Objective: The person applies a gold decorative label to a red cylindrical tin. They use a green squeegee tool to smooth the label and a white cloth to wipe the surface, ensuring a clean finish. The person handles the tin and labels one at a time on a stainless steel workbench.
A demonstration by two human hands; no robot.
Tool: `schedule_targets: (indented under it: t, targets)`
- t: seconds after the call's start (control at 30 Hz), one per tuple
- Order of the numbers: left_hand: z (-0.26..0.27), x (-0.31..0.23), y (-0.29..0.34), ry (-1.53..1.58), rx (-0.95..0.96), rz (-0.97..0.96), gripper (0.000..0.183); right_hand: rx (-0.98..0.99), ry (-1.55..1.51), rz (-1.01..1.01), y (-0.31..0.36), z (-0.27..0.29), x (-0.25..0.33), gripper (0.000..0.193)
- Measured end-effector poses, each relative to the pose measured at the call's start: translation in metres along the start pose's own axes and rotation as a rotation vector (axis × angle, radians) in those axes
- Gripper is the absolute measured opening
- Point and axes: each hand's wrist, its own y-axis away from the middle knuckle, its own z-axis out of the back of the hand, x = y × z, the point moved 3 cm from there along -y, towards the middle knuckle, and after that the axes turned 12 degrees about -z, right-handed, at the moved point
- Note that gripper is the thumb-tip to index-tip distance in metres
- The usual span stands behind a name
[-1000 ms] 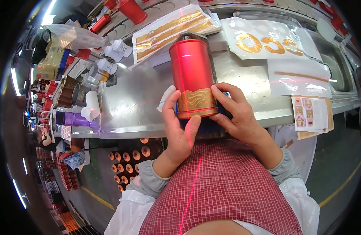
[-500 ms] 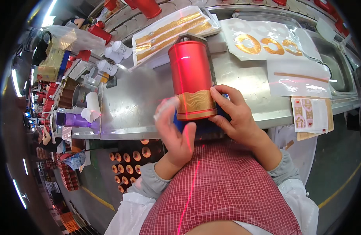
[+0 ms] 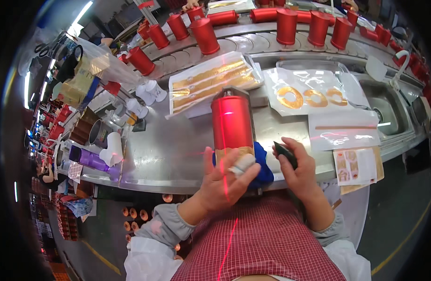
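Observation:
A shiny red canister (image 3: pixel 232 122) lies on a metal stand in front of me, its base end toward me. Around that end runs a gold patterned band (image 3: pixel 221 152), partly hidden by my left hand (image 3: pixel 220 187). The fingers of this hand are spread over the band, and one fingertip wears a white wrap (image 3: pixel 243 164). A blue cloth (image 3: pixel 265 171) is bunched under and beside the canister. To the right, apart from the canister, my right hand (image 3: pixel 300 177) grips a dark green flat piece (image 3: pixel 285 155) between thumb and fingers.
Behind the stand lie a sheet of gold strips (image 3: pixel 213 79) and a sheet of gold ring stickers (image 3: pixel 290 97). A sink (image 3: pixel 388 110) is at the right. Red canisters (image 3: pixel 286 27) stand on a conveyor (image 3: pixel 246 44) at the back. A purple bottle (image 3: pixel 91 158) is at left.
My right hand has left the canister and now holds the dark green piece. My left hand has moved onto the gold band. The view has tilted up, showing more of the conveyor.

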Motion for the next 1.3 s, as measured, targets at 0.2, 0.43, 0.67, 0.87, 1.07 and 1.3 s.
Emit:
schedule_targets:
  t: [0.2, 0.43, 0.67, 0.87, 1.07, 1.3]
  targets:
    - [0.003, 0.012, 0.011, 0.221, -0.068, 0.38, 0.074, 0.117, 0.133, 0.117, -0.007, -0.042, 0.042, 0.022]
    - [0.001, 0.013, 0.009, 0.25, -0.074, 0.437, 0.075, 0.101, 0.0, 0.004, -0.005, -0.043, 0.028, 0.025]
    - [0.003, 0.011, 0.026, 0.385, -0.139, 0.517, 0.072, 0.122, -0.029, -0.044, -0.008, -0.043, 0.014, 0.026]
    - [-0.009, 0.009, 0.022, 0.369, -0.22, 0.529, 0.066, 0.113, -0.056, -0.057, -0.008, -0.041, 0.012, 0.026]
    - [0.011, 0.008, -0.001, 0.193, 0.009, 0.422, 0.081, 0.165, -0.151, -0.124, -0.008, -0.04, 0.006, 0.023]
    - [-0.008, 0.014, 0.048, 0.512, -0.207, 0.643, 0.071, 0.224, -0.171, -0.114, -0.008, -0.04, 0.002, 0.02]
